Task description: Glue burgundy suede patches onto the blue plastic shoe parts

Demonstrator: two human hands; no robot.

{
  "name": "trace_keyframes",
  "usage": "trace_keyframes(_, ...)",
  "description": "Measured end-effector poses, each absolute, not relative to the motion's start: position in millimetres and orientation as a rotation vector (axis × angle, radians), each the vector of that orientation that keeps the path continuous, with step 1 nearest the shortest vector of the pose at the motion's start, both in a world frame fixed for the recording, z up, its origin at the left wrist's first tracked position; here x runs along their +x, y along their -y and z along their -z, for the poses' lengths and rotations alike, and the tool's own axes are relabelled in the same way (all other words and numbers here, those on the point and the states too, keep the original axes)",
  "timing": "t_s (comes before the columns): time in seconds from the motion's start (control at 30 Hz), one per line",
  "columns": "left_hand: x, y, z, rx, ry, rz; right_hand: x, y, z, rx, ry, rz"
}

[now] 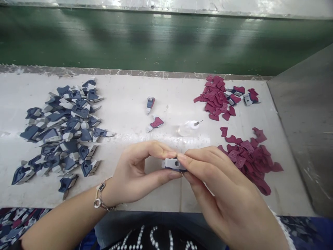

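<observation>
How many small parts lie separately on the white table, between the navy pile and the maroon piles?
2: a navy-and-grey part toward the far side, and a maroon-and-white part just nearer, left of a clear squeeze bottle.

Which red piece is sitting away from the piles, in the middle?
The maroon one with the pale end, left of the clear squeeze bottle. The others lie heaped on the right.

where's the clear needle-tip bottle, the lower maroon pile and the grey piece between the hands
clear needle-tip bottle [185, 129], head view, on its round body
lower maroon pile [247, 154], head view, on the pieces at its middle
grey-and-navy piece [171, 164], head view, on its grey end
</observation>
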State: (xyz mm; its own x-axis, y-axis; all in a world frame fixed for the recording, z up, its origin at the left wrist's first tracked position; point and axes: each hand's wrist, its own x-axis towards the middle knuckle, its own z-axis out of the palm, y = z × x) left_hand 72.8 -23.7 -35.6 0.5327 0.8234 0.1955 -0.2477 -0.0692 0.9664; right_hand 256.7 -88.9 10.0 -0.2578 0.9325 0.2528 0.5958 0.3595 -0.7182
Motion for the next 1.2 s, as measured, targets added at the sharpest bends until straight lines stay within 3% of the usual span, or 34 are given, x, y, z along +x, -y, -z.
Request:
trace_keyframes(0.23, 76, 24, 41, 0.899, -0.605, -0.755, 250, 85, -10, -1.450, 1.840, -0.772)
trace_keyframes(0.63, 79, 31, 30, 1.087, -0.637, -0.732, 250, 86, -14, -1.498, 1.856, -0.693)
trace_keyframes(0.9, 76, 11, 29, 0.505, -0.529, -0.330, 258, 69, -16, -1.407, 1.570, -1.242)
trace_keyframes(1.2, 77, 8, 34, 0.402, -0.426, -0.300, 257, 72, -17, -1.415, 1.494, -1.264)
